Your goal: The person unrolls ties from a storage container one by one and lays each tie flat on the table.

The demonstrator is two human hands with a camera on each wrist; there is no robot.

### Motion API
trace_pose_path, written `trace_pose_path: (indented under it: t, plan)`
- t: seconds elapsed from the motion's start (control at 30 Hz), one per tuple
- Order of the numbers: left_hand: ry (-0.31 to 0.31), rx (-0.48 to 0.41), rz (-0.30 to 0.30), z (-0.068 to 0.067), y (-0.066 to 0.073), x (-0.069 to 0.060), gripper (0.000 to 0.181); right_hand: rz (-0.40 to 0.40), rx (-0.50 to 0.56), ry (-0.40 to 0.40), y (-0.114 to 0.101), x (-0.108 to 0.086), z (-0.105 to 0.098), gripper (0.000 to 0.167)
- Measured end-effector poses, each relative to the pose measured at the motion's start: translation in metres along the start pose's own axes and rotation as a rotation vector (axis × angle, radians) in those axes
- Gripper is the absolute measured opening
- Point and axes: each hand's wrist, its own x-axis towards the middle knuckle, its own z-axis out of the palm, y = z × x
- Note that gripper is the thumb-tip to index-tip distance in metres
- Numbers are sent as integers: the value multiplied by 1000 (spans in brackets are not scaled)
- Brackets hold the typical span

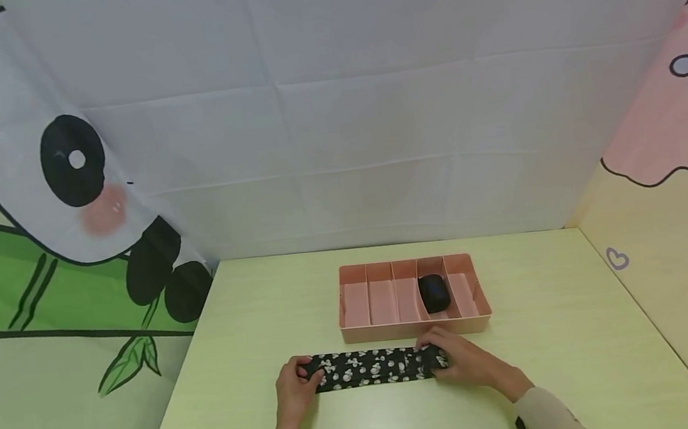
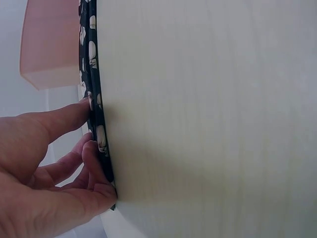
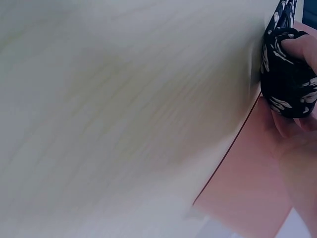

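A long folded strip of black cloth (image 1: 373, 367) with a white print lies across the table in front of the pink tray. Its left end is held by my left hand (image 1: 295, 387), the thumb and fingertips close on the layers in the left wrist view. At the other end, my right hand (image 1: 463, 361) grips a thicker, bunched or rolled part of the cloth (image 3: 287, 82), thumb on one side and fingers on the other. Just beyond that hand stands the pink tray (image 1: 357, 335), divided into several compartments. A dark rolled bundle (image 1: 434, 293) sits in its second compartment from the right.
The pale wood-look table (image 1: 253, 308) reaches back to a white curtain (image 1: 361, 136). A panda-printed cloth (image 1: 31, 170) hangs at the left, and a pink and yellow printed cloth (image 1: 678, 158) at the right.
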Motion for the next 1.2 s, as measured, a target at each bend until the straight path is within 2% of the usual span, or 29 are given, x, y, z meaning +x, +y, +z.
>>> trace_pose_path:
  t: [0.33, 0.9, 1.07, 1.2]
  plan:
    - [-2, -3, 2, 0, -1, 0, 32, -8, -14, 7, 5, -7, -7, 51]
    - [-13, -11, -16, 0, 1, -2, 33, -88, -37, 53, 11, -17, -13, 53]
    - [-17, -15, -14, 0, 2, -2, 33, -84, -44, 52, 13, -21, -15, 54]
    - [-15, -23, -10, 0, 1, -2, 33, -48, -33, 28, 14, -23, -18, 54]
